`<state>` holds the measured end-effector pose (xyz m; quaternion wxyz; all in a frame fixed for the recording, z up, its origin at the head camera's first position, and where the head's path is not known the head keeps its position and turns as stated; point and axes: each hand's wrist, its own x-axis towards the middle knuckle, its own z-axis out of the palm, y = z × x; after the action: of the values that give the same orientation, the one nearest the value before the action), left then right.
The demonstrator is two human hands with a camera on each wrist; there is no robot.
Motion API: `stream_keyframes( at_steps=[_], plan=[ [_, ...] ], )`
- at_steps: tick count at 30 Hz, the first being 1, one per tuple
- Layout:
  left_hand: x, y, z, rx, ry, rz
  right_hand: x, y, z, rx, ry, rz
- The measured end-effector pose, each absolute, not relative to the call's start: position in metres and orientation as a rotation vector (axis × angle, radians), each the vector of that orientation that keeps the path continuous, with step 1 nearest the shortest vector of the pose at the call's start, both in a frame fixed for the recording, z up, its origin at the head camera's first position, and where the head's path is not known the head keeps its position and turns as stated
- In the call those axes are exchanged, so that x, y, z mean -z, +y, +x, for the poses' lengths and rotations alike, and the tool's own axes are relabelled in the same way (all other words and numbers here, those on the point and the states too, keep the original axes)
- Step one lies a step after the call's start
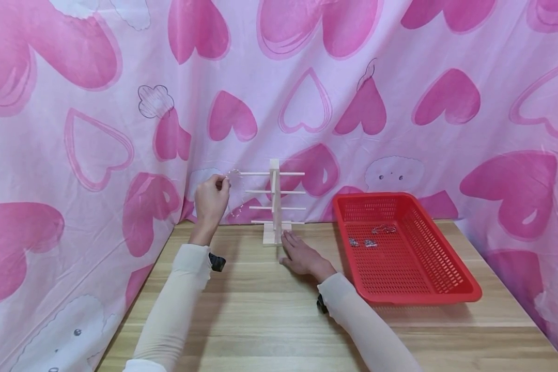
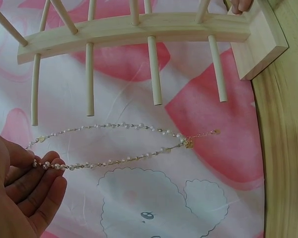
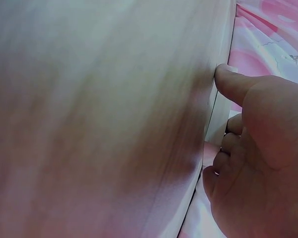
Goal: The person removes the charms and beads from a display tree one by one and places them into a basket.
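My left hand [image 1: 211,199] pinches a necklace of small white beads [image 2: 87,165] between thumb and fingers. The necklace hangs in a long loop, and its gold-coloured clasp and short chain dangle at the lower end. Just right of it stands a pale wooden rack [image 1: 277,206] with several pegs on either side. In the left wrist view the loop is apart from the peg tips. My right hand [image 1: 302,257] lies low with fingers extended, its fingertips at the rack's base [image 1: 269,236]. The right wrist view shows mostly blurred tabletop beside that hand.
A red plastic basket [image 1: 418,298] stands to the right on the wooden table [image 1: 251,330]. Inside it lie a few small silvery pieces [image 1: 370,243] and a thin chain [image 1: 383,229]. Pink heart-patterned cloth [image 1: 232,116] hangs behind and along the sides.
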<state>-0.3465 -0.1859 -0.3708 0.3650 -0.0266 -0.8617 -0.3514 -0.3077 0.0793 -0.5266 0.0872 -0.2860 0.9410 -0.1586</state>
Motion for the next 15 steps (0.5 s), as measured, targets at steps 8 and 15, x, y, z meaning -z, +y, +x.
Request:
stream_keyframes(
  at_steps=[8, 15],
  plan=[
    [0.3663, -0.1869, -0.3413, 0.914, -2.175, -0.11, 0.5244, 0.0776, -0.3078, 0.45, 2.801, -0.824],
    [0.364, -0.1855, -0.339, 0.916, -2.154, -0.13, 0.5225, 0.0771, -0.3069, 0.452, 2.795, -0.818]
  ],
)
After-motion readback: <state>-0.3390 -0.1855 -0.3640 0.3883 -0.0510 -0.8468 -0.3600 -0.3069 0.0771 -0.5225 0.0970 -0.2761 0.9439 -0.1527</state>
